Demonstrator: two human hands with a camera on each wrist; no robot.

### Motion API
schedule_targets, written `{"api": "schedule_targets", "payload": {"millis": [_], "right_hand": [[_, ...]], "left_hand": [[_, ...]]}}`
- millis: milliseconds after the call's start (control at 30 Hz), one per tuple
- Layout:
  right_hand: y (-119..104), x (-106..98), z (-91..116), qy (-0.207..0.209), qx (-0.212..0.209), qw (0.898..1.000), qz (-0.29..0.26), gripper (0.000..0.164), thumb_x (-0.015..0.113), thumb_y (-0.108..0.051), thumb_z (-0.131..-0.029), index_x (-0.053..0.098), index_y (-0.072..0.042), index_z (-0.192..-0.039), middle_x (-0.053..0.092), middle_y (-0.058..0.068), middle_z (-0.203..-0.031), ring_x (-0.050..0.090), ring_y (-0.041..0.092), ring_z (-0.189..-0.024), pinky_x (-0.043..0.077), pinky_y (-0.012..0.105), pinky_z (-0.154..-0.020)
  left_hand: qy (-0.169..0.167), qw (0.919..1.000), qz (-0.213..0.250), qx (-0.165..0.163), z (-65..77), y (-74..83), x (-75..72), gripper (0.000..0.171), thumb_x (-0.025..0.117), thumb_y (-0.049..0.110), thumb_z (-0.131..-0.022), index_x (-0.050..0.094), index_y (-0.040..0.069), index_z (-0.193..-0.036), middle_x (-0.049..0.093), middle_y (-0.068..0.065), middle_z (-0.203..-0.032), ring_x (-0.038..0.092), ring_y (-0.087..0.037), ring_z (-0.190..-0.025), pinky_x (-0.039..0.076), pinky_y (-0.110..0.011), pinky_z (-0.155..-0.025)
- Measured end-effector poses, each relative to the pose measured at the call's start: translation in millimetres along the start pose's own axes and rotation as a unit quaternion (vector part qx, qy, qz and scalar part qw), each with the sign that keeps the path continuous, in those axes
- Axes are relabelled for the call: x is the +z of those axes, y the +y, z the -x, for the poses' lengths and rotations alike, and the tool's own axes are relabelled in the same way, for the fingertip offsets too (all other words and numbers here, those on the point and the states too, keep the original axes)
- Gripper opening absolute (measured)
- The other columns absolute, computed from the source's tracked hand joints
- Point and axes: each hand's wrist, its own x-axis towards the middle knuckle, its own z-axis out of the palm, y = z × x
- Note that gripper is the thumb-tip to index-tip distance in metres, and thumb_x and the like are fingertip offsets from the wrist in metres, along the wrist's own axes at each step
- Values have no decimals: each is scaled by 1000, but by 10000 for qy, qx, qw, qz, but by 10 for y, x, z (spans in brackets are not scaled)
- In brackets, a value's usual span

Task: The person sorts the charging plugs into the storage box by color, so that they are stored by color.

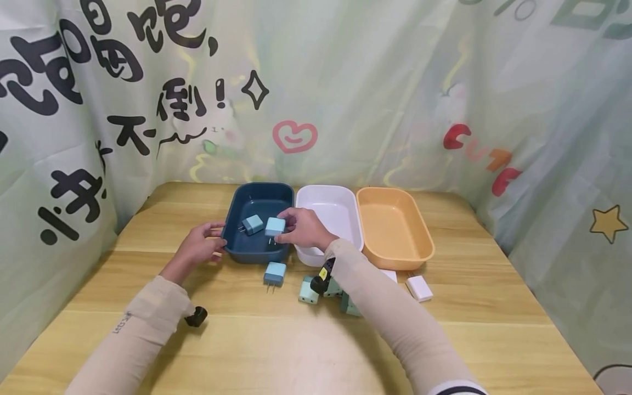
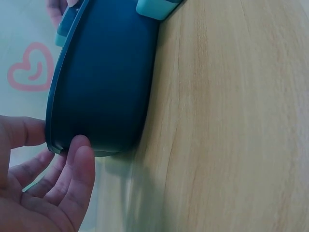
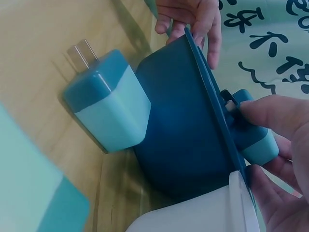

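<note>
My right hand (image 1: pixel 308 227) pinches a blue two-tone plug charger (image 1: pixel 275 226) between thumb and fingers. It holds the charger over the dark blue bin (image 1: pixel 254 257), prongs downward. The right wrist view shows this charger (image 3: pixel 260 145) just past the bin's rim. At the bin's left side, my left hand (image 1: pixel 199 245) has the rim between thumb and fingers, as the left wrist view shows. Inside the bin lies another blue charger (image 1: pixel 254 224), its prongs pointing left. A third blue charger (image 1: pixel 275 273) rests on the table in front of the bin.
A white bin (image 1: pixel 356 233) and an orange bin (image 1: pixel 427 249) stand in a row to the right of the blue one. Several green chargers (image 1: pixel 308 292) lie in front, partly behind my right sleeve. A white charger (image 1: pixel 419 288) lies near the orange bin.
</note>
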Motion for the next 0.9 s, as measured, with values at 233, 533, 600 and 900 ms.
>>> {"api": "schedule_targets", "payload": {"millis": [233,533,600,900], "right_hand": [[9,-6,-75,29,28,10000,5,50,85,-18,-75,63,-2,-117,67,10,-102,65,16,-88,53,23,-81],[17,-14,-160,65,85,9999,48,49,84,-18,-76,64,-2,-118,67,9,-104,64,15,-91,52,22,-81],[27,-9,-173,68,86,9999,74,49,84,-18,-76,64,-2,-118,67,9,-104,64,15,-91,52,22,-81],[4,22,-201,-24,115,9998,-145,51,85,-17,-75,63,-3,-119,66,9,-107,64,15,-92,53,22,-82]], "left_hand": [[-13,10000,3,5,-9,2,12,53,55,1,-95,38,4,-145,44,-24,-132,62,-30,-90,57,-35,-68],[-23,10000,-46,42,2,14,-4,53,54,1,-95,38,4,-145,44,-23,-132,62,-29,-89,57,-35,-69],[-43,10000,-27,38,5,19,-1,53,54,1,-95,38,4,-145,44,-24,-132,62,-30,-90,57,-35,-69],[-30,10000,3,12,17,19,5,53,54,2,-95,38,4,-145,44,-24,-132,63,-32,-91,57,-35,-69]]}}
